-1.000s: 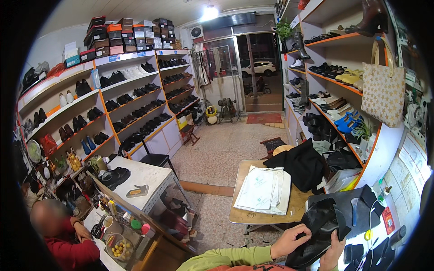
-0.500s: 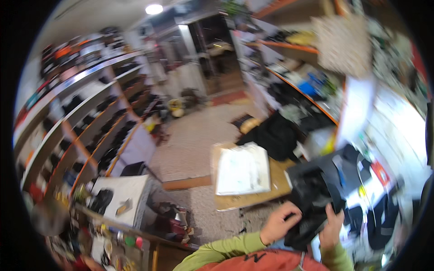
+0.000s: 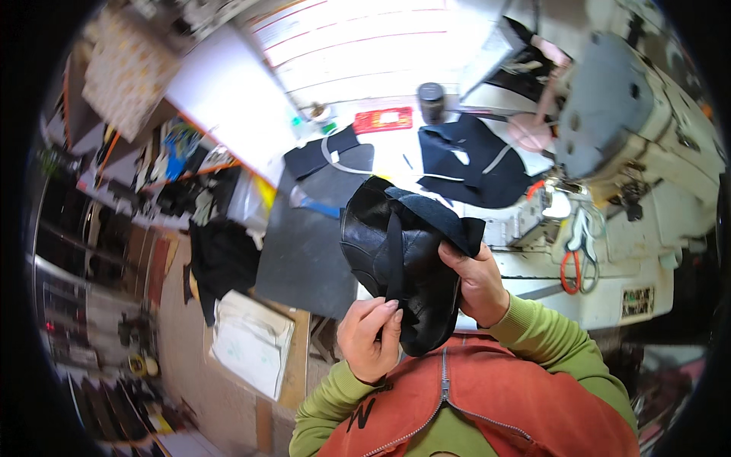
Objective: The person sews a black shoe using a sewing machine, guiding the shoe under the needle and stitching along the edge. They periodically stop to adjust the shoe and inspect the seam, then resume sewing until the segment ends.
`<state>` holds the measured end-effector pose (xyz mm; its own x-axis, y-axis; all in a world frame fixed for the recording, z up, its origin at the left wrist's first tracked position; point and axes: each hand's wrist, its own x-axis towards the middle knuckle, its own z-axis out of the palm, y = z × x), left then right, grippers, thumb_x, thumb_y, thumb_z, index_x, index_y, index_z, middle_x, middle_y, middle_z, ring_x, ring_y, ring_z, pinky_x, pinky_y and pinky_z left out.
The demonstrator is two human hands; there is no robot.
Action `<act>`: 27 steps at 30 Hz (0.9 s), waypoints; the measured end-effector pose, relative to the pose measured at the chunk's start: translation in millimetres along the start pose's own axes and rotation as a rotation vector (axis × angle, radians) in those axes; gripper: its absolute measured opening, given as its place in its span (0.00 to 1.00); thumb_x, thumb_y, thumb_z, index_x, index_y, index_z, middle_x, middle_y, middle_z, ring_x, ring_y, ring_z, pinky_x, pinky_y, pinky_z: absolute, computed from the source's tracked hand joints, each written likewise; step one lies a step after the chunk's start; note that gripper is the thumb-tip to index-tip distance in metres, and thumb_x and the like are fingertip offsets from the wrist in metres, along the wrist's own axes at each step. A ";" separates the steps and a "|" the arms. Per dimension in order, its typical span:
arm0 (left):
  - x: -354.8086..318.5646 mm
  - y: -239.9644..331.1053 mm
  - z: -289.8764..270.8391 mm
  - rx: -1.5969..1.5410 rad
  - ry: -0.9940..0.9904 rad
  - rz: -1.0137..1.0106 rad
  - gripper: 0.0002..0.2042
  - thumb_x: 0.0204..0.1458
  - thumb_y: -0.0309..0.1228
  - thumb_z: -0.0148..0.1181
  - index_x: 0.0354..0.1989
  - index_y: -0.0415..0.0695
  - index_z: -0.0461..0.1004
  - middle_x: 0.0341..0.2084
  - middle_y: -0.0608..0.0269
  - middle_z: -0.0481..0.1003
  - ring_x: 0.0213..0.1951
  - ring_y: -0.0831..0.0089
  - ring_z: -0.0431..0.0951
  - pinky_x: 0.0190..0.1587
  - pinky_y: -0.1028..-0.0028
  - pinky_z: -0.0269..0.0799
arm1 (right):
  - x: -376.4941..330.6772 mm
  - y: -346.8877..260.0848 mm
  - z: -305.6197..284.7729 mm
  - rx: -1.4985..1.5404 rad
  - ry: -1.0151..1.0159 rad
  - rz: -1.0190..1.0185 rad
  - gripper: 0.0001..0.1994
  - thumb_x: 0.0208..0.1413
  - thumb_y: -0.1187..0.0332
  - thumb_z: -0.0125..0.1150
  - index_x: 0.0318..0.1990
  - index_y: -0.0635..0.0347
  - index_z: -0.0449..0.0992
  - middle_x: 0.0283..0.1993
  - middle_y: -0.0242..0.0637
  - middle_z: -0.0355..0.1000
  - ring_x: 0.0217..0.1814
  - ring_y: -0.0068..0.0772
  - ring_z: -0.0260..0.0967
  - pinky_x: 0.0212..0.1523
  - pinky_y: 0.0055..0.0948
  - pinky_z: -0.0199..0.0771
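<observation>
A black leather boot (image 3: 426, 263) with stitched seams is held up in front of my chest, over the table's near edge. My right hand (image 3: 480, 283) grips its right side, with the thumb on top near a dark flap (image 3: 471, 234). On the lower left, my left hand (image 3: 371, 335) is closed, fingertips pinching the end of a narrow black strip (image 3: 394, 255) that runs down across the leather. The boot hides part of my right fingers. Beyond it lie cut dark pieces (image 3: 487, 167) with pale edging.
At the right stands a sewing machine (image 3: 609, 107), with orange-handled scissors (image 3: 571, 270) hanging near it. A dark grey sheet (image 3: 297, 259) covers the table's left part. Farther back are a black jar (image 3: 431, 103) and a red box (image 3: 383, 119). White sheets (image 3: 251, 343) lie on a board at the left.
The view has swung to the right, from the shelves and doorway to the sewing table. Both hands still hold the black leather boot, which is now raised in the middle of the view.
</observation>
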<state>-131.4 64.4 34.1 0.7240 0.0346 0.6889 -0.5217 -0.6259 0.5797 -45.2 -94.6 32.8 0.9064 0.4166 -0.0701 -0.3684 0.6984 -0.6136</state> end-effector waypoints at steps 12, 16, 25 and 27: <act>35.0 19.2 82.4 0.093 -0.243 0.317 0.19 0.32 0.18 0.58 0.38 0.40 0.78 0.44 0.54 0.75 0.28 0.68 0.73 0.28 0.74 0.71 | -24.6 -42.0 -53.6 0.049 0.251 -0.244 0.11 0.60 0.68 0.56 0.48 0.62 0.72 0.45 0.34 0.73 0.45 0.27 0.71 0.48 0.28 0.72; 33.7 25.7 98.8 0.091 -0.297 0.429 0.19 0.35 0.21 0.56 0.41 0.41 0.78 0.46 0.54 0.75 0.27 0.69 0.72 0.29 0.75 0.71 | -29.6 -50.1 -64.4 0.093 0.269 -0.262 0.10 0.61 0.71 0.53 0.48 0.62 0.72 0.45 0.34 0.73 0.45 0.28 0.72 0.48 0.28 0.72; 27.0 31.9 101.3 0.248 -0.378 0.536 0.11 0.39 0.26 0.57 0.35 0.45 0.76 0.46 0.58 0.74 0.27 0.73 0.71 0.28 0.78 0.70 | -37.6 -63.5 -87.8 0.106 0.186 -0.125 0.13 0.63 0.70 0.48 0.51 0.64 0.71 0.49 0.38 0.73 0.49 0.32 0.72 0.52 0.33 0.72; 26.2 33.8 97.7 0.286 -0.391 0.556 0.10 0.39 0.25 0.57 0.33 0.45 0.75 0.46 0.58 0.74 0.27 0.74 0.71 0.28 0.78 0.70 | -37.5 -65.2 -89.5 0.128 0.153 -0.105 0.13 0.63 0.70 0.47 0.52 0.64 0.70 0.50 0.37 0.72 0.51 0.31 0.71 0.53 0.32 0.71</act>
<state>-86.0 -31.9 29.2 0.5230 -0.5938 0.6115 -0.7593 -0.6505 0.0177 -36.7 -207.9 5.1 0.9582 0.2520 -0.1354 -0.2852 0.8056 -0.5193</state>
